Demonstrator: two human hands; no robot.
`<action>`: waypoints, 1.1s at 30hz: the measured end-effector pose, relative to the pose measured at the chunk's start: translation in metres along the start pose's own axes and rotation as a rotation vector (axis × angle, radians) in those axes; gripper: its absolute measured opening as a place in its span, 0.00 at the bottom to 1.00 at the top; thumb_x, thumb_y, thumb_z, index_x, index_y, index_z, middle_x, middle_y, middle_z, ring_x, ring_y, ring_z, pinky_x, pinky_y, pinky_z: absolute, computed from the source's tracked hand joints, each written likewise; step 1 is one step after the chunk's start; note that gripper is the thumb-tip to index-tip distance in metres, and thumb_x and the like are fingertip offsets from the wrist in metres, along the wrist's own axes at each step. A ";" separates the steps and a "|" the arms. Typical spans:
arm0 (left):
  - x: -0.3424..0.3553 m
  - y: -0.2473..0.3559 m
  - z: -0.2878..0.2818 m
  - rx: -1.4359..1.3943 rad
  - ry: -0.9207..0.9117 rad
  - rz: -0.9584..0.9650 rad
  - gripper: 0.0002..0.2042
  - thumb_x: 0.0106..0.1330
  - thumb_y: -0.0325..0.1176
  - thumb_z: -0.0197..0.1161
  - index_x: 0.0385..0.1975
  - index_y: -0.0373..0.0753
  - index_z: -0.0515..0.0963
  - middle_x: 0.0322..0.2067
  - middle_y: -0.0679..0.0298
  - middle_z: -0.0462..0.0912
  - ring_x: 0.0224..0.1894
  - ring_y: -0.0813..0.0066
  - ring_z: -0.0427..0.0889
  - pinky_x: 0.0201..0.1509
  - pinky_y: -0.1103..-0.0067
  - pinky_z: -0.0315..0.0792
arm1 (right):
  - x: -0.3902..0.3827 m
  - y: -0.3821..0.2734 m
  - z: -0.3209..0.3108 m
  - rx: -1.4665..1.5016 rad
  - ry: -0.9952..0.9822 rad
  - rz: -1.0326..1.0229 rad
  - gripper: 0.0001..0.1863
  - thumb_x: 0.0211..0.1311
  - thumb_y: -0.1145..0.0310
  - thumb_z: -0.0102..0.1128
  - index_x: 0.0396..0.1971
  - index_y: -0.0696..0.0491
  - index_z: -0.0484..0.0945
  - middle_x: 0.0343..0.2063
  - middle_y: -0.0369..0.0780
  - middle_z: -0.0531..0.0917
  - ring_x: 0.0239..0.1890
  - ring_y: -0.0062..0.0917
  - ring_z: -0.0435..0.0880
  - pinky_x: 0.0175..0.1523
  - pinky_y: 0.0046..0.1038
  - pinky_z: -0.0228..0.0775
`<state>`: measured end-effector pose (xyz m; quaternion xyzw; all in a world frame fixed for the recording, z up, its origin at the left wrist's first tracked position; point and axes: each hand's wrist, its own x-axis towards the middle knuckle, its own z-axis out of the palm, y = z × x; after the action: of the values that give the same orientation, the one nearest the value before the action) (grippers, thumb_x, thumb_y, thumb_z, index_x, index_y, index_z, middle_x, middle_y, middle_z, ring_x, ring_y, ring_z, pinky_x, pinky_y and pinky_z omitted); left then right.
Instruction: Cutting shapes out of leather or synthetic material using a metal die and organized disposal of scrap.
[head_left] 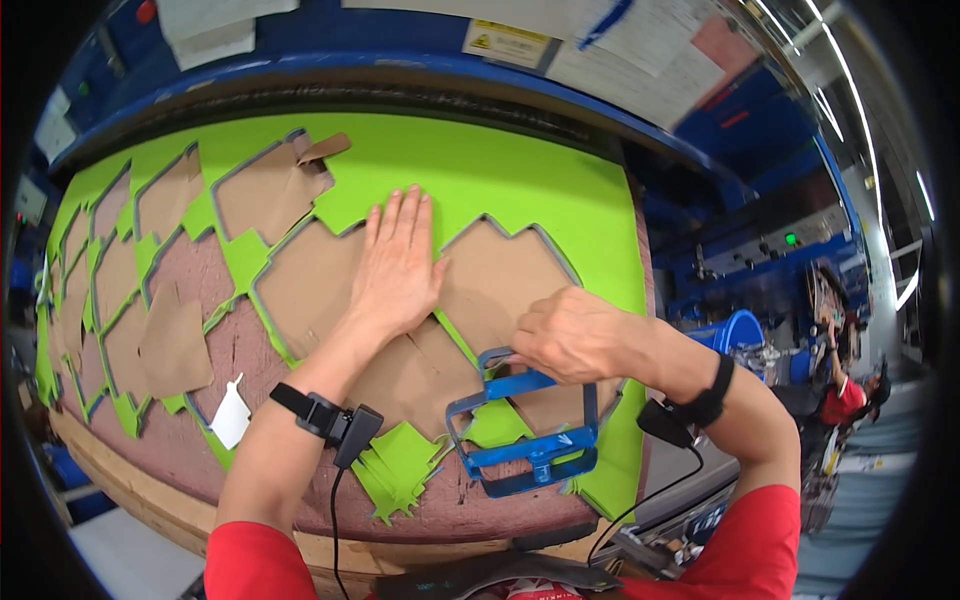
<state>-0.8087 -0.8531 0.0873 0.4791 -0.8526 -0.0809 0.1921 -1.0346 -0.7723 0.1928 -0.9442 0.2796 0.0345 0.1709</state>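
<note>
The bright green sheet with angular openings [480, 165] spreads widest. Over its near part, the open blue metal frame [510, 452] extends bodyward from the right hand [567, 335], the nearer one, its grip curled closed around the far end. The left hand [395, 265] lies flat, grasping nothing.

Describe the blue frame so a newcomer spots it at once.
Start with the bright green sheet spread across the reddish-brown worktable. Toward its near edge, right of centre, find the blue frame in the grip of the right hand. Unlike the flat green and brown material around it, it is an open, raised outline with crossbars.
</note>
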 end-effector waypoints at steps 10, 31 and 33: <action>-0.007 -0.021 0.007 -0.544 0.174 0.010 0.33 0.66 0.24 0.52 0.73 0.30 0.53 0.73 0.45 0.55 0.77 0.48 0.52 0.80 0.64 0.45 | -0.018 0.036 -0.061 0.004 0.494 0.812 0.23 0.71 0.59 0.53 0.21 0.62 0.78 0.17 0.54 0.77 0.25 0.53 0.79 0.32 0.45 0.69; -0.001 -0.065 -0.020 0.080 0.139 -0.128 0.29 0.70 0.29 0.56 0.69 0.25 0.59 0.71 0.39 0.58 0.74 0.43 0.57 0.77 0.60 0.52 | 0.076 0.102 0.016 0.300 0.812 1.243 0.22 0.67 0.63 0.51 0.22 0.67 0.82 0.26 0.59 0.84 0.30 0.51 0.86 0.42 0.45 0.78; -0.005 -0.072 -0.022 0.104 0.061 -0.095 0.28 0.70 0.29 0.56 0.67 0.24 0.60 0.70 0.38 0.59 0.73 0.42 0.58 0.77 0.59 0.53 | 0.079 0.080 0.001 0.656 0.790 1.332 0.23 0.68 0.62 0.52 0.19 0.64 0.81 0.21 0.53 0.85 0.20 0.39 0.85 0.32 0.38 0.78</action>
<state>-0.7412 -0.8861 0.0832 0.5309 -0.8256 -0.0307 0.1888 -1.0112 -0.8758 0.1549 -0.4271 0.8135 -0.2878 0.2703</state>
